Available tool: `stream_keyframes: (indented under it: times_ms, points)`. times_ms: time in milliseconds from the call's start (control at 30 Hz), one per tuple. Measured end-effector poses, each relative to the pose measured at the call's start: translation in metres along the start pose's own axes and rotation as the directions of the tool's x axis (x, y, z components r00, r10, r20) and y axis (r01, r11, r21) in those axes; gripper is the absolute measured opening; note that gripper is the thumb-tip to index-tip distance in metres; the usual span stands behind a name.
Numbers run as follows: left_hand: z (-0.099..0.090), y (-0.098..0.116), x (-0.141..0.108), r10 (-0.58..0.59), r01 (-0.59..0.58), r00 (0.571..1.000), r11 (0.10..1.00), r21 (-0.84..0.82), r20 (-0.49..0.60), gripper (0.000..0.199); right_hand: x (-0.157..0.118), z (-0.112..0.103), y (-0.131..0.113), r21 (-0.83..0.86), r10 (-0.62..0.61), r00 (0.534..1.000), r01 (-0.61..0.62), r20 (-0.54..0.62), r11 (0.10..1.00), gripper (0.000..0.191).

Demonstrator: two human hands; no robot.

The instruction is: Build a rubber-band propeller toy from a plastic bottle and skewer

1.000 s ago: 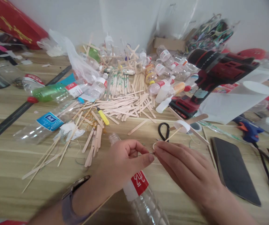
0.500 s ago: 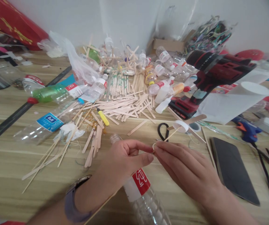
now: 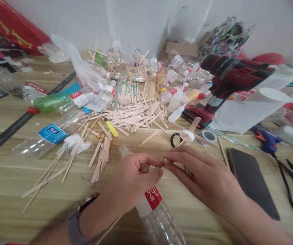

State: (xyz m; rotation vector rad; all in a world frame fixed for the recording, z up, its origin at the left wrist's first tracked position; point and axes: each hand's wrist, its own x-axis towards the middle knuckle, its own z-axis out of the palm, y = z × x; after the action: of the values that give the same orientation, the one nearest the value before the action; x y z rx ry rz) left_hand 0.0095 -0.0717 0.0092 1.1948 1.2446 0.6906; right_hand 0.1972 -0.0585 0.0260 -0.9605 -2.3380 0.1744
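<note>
My left hand, with a watch on the wrist, is closed in a pinch above a clear bottle with a red and white label. My right hand meets it fingertip to fingertip, its fingers also pinched. Something small and thin sits between the fingertips, too small to make out. Just beyond my right fingers, a white disc with wooden sticks crossing behind it is on a thin skewer that runs toward that hand. Another thin stick passes beneath my left forearm.
Craft sticks lie piled mid-table, bottles behind them. A red and black drill stands right of them. Nearer are a phone, a glue gun, a tape roll and a yellow cutter.
My right fingers have shifted and bent at the fingertips. The disc and its crossed sticks have moved slightly left and turned, uncovering the tape roll. The whole view has shifted a little.
</note>
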Motion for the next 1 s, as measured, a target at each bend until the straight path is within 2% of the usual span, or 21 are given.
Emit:
stream_keyframes:
  times_ms: [200, 433, 600, 800, 1000]
  points:
    - [0.0, -0.001, 0.001, -0.027, 0.027, 0.999, 0.999, -0.032, 0.018, 0.026, 0.005, -0.002, -0.003, 0.138, 0.046, 0.998, -0.051, 0.039, 0.989, 0.015]
    - [0.0, -0.001, 0.003, -0.013, 0.014, 1.0, 0.999, -0.051, 0.011, 0.021, 0.004, 0.005, -0.004, 0.109, 0.072, 0.997, -0.071, 0.003, 0.991, 0.014]
    - [0.0, -0.002, 0.003, 0.0, 0.0, 1.0, 0.997, -0.073, 0.009, 0.023, 0.002, 0.013, -0.006, 0.061, 0.053, 0.993, -0.047, -0.101, 0.997, 0.012]
    - [0.002, -0.003, 0.003, -0.042, 0.043, 0.999, 0.986, -0.159, 0.009, 0.027, -0.004, 0.027, -0.015, -0.069, 0.036, 0.971, -0.054, -0.236, 0.996, 0.01]
    - [0.004, -0.003, -0.001, -0.039, 0.039, 0.999, 0.971, -0.236, 0.002, 0.023, -0.009, 0.034, -0.017, -0.05, 0.058, 0.945, -0.078, -0.322, 0.996, 0.011]
